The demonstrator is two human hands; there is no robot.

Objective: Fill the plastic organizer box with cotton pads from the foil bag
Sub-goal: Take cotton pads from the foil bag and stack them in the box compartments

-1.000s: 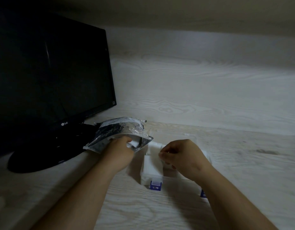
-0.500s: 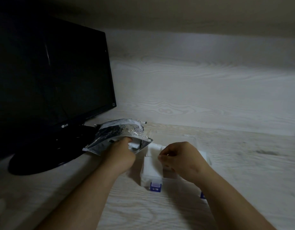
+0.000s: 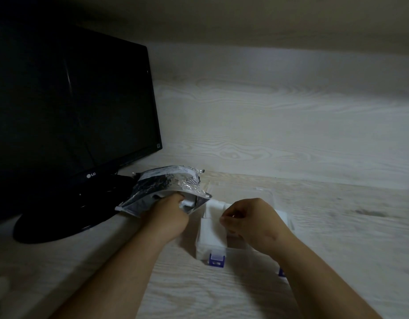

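Two hands, left fingers [image 3: 176, 199] in foil bag [image 3: 166, 183], right fingers [image 3: 230, 218] over organizer box [image 3: 211, 241]

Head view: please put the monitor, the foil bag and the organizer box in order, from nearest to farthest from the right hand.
1. The organizer box, right under the right hand.
2. The foil bag, to the left, with the left hand at its mouth.
3. The monitor, farthest left, behind the bag.

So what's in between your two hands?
The head view shows a stack of white cotton pads between the left hand and the right hand. They sit in the left end of the clear box.
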